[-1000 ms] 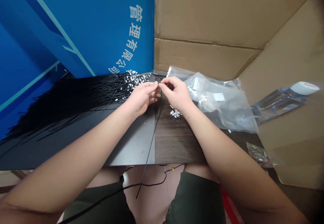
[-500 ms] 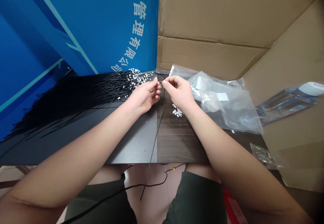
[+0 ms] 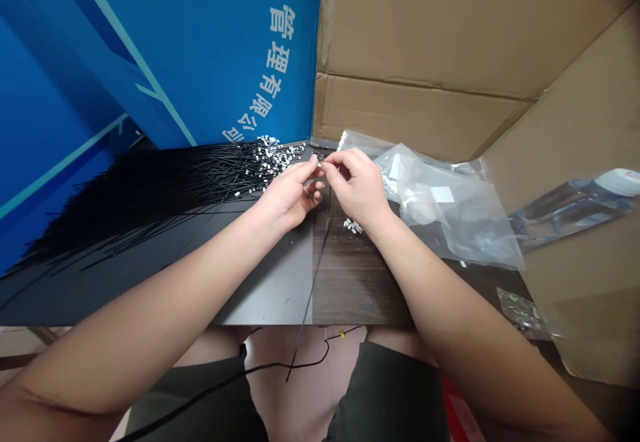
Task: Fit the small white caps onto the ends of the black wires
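The hands meet fingertip to fingertip over the far part of the surface [image 3: 350, 289]. The right hand [image 3: 363, 185] pinches the upper end of a thin black strand [image 3: 323, 249], its length trailing past the near edge, likely because so slim a thing suits a fingertip grip. Whether the left hand [image 3: 290, 195] also grips it is too small to tell. White pieces [image 3: 353, 227] lie just beside the right hand, seemingly for easy reach; more strands [image 3: 150, 189] lie bundled left.
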### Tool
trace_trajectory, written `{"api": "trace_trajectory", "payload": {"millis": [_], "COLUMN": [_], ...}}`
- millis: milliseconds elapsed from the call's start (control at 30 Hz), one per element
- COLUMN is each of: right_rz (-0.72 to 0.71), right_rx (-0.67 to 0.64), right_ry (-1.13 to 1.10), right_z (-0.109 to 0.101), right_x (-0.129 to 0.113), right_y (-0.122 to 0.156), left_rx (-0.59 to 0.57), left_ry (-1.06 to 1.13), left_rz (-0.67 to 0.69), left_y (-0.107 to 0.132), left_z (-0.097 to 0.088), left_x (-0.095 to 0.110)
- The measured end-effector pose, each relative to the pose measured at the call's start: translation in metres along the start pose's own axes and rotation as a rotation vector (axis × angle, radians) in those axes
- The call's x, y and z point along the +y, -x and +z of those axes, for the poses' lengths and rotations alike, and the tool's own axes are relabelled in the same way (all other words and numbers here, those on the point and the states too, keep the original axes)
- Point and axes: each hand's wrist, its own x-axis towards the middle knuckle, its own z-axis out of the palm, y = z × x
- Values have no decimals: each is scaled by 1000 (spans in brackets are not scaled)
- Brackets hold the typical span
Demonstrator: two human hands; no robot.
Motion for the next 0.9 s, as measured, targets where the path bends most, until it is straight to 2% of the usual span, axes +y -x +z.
{"api": "trace_trajectory", "payload": {"millis": [167,367,533,667,900], "right_rz": [-16,-32,-89,-62,-21], "right_rx": [-24,-28,-58,-60,-58], "right_ry": [-11,31,56,41,0], "right_z": [1,1,-2,-2,-4], "right_x": [0,1,1,2,4], "right_y": [1,1,0,0,1], "left_rx": [41,20,14,-4,-128], "left_ry": [11,-26,-105,-208,-390], "left_rz": [34,39,60,88,86], "left_y": [1,3,3,0,-1], "left_z": [1,1,-3,-8,-16], "left_x": [0,-2,0,8,21]}}
